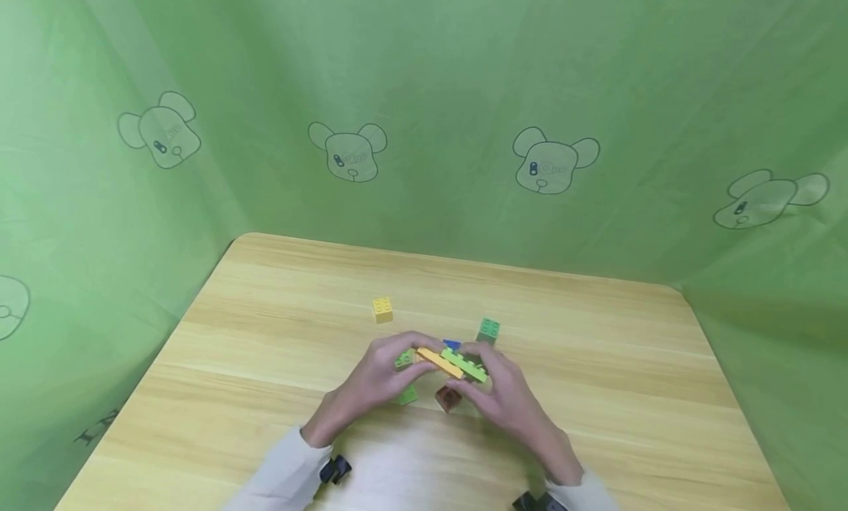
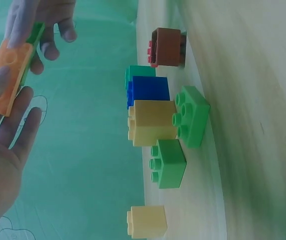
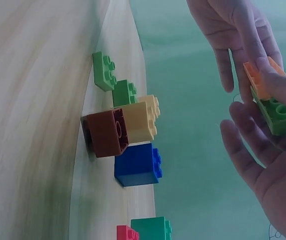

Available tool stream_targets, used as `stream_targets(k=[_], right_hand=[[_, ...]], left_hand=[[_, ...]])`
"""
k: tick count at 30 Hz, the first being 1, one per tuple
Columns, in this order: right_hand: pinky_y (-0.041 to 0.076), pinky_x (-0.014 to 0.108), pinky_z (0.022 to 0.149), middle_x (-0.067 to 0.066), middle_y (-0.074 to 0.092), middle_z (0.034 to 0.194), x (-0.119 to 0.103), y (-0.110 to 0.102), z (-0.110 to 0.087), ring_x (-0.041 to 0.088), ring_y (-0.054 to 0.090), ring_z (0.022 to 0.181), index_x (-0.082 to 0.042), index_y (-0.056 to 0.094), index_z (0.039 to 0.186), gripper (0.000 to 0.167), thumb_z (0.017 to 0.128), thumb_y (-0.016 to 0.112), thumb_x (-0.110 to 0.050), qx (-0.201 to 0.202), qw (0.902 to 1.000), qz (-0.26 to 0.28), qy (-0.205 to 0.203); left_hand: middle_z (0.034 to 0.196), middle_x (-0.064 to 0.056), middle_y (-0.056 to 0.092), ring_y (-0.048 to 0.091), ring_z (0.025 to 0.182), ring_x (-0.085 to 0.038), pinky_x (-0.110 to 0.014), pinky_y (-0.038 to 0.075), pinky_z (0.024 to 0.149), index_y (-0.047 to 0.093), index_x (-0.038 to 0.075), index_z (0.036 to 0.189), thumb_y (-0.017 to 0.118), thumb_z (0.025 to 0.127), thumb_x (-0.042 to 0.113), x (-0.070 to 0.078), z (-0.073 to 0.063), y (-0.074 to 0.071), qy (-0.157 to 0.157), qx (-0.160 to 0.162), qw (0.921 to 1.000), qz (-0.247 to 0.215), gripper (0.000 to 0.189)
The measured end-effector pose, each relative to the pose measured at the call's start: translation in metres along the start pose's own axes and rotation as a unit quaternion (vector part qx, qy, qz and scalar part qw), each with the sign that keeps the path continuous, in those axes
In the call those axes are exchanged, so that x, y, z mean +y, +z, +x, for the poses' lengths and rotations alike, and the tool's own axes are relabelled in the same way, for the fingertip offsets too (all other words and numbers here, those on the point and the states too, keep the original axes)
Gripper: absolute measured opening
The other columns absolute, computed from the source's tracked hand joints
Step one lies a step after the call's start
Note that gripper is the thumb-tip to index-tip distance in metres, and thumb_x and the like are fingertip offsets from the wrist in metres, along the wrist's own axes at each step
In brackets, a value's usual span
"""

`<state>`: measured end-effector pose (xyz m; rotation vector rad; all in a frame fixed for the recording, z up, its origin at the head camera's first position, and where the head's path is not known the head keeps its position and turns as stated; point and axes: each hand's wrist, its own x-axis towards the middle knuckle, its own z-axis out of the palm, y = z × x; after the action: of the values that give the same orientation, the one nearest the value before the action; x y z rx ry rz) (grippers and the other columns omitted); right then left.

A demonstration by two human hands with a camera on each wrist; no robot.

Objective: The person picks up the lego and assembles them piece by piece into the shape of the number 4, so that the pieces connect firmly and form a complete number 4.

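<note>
Over the middle of the table, my left hand [image 1: 387,371] pinches a flat orange toy brick [image 1: 439,362] between thumb and fingers. A flat light green brick [image 1: 464,365] lies against it, offset toward the right, and my right hand [image 1: 500,389] grips it. In the right wrist view, the studs of the green brick [image 3: 274,115] face up beside the orange brick [image 3: 255,75], and the right thumb reaches onto the orange one. Below the hands stand a brown brick [image 1: 448,398] and a blue brick [image 3: 137,165], which the hands partly hide in the head view.
On the wooden table [image 1: 218,393], a yellow brick [image 1: 382,310] stands farther back and a darker green brick [image 1: 488,330] to its right. Two light green bricks [image 2: 192,117] [image 2: 168,164] flank a tan brick [image 2: 154,122]. A red brick [image 3: 126,233] shows too. Green curtain [image 1: 450,69] surrounds the table.
</note>
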<state>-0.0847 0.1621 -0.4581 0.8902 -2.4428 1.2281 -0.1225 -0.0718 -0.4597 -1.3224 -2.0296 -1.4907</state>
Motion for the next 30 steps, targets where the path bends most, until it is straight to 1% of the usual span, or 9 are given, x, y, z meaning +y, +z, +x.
stream_targets(k=[2,4,8,12,15,20,24,30], right_hand=[[0.063,0.032,0.08,0.009,0.073,0.114,-0.0009,0.001,0.0002,0.017,0.069,0.095,-0.001,0.06,0.125,0.044,0.086,0.081,-0.007,0.006,1.0,-0.002,0.0],[0.063,0.034,0.081,0.01,0.072,0.118,-0.0021,0.0017,0.0006,0.019,0.07,0.097,-0.003,0.06,0.129,0.046,0.087,0.08,-0.005,0.012,0.9999,0.002,-0.002],[0.063,0.037,0.085,0.011,0.071,0.125,-0.0043,0.0021,0.002,0.024,0.071,0.102,-0.004,0.061,0.136,0.052,0.086,0.079,-0.001,0.029,0.9993,0.009,-0.023],[0.063,0.036,0.086,0.01,0.072,0.123,-0.0052,0.0017,0.0028,0.025,0.071,0.102,-0.002,0.063,0.133,0.052,0.085,0.08,0.001,0.041,0.9984,0.011,-0.038],[0.061,0.034,0.09,0.01,0.072,0.124,-0.0047,0.001,0.0031,0.025,0.071,0.105,-0.001,0.064,0.132,0.049,0.085,0.08,0.001,0.038,0.9986,0.021,-0.03],[0.06,0.036,0.095,0.012,0.071,0.127,-0.0021,-0.001,0.0016,0.027,0.07,0.11,-0.001,0.065,0.13,0.047,0.086,0.08,-0.001,0.028,0.9989,0.032,-0.019],[0.059,0.036,0.095,0.012,0.072,0.126,-0.0005,-0.0018,0.0012,0.028,0.071,0.11,-0.003,0.066,0.13,0.047,0.085,0.08,-0.002,0.029,0.9989,0.03,-0.02],[0.059,0.034,0.096,0.01,0.073,0.124,0.0002,-0.0028,0.0023,0.027,0.072,0.109,-0.005,0.068,0.129,0.045,0.085,0.08,-0.002,0.03,0.9987,0.029,-0.029]], left_hand=[[0.113,-0.016,0.074,0.073,0.106,-0.027,-0.031,0.061,0.091,0.067,-0.003,0.116,0.079,0.08,-0.015,0.0004,-0.0005,0.0012,-0.002,0.003,1.0,-0.002,0.04],[0.113,-0.017,0.074,0.073,0.105,-0.027,-0.031,0.061,0.091,0.066,-0.003,0.117,0.079,0.081,-0.014,0.0006,-0.0009,0.0019,-0.004,0.007,1.0,-0.001,0.04],[0.112,-0.016,0.075,0.074,0.104,-0.027,-0.03,0.061,0.089,0.065,-0.002,0.118,0.078,0.084,-0.011,0.0009,-0.0012,0.0026,-0.007,0.014,0.9999,-0.001,0.038],[0.112,-0.015,0.075,0.074,0.104,-0.026,-0.029,0.061,0.088,0.065,-0.002,0.118,0.078,0.086,-0.009,0.0007,-0.0014,0.0036,-0.008,0.018,0.9998,-0.005,0.035],[0.112,-0.015,0.075,0.074,0.104,-0.027,-0.028,0.061,0.088,0.065,-0.001,0.117,0.078,0.085,-0.009,0.0006,-0.0015,0.0045,-0.009,0.02,0.9997,-0.007,0.035],[0.111,-0.015,0.075,0.074,0.104,-0.027,-0.028,0.061,0.089,0.066,-0.001,0.115,0.08,0.084,-0.008,0.0008,-0.0007,0.0056,-0.008,0.023,0.9997,-0.007,0.035],[0.11,-0.015,0.075,0.074,0.104,-0.027,-0.029,0.061,0.089,0.066,-0.001,0.114,0.081,0.083,-0.008,0.0012,0.0005,0.0056,-0.007,0.021,0.9997,-0.009,0.035],[0.108,-0.016,0.075,0.075,0.101,-0.027,-0.032,0.063,0.085,0.066,-0.002,0.114,0.082,0.082,-0.008,0.0011,0.0019,0.0051,-0.003,0.019,0.9998,-0.005,0.036]])
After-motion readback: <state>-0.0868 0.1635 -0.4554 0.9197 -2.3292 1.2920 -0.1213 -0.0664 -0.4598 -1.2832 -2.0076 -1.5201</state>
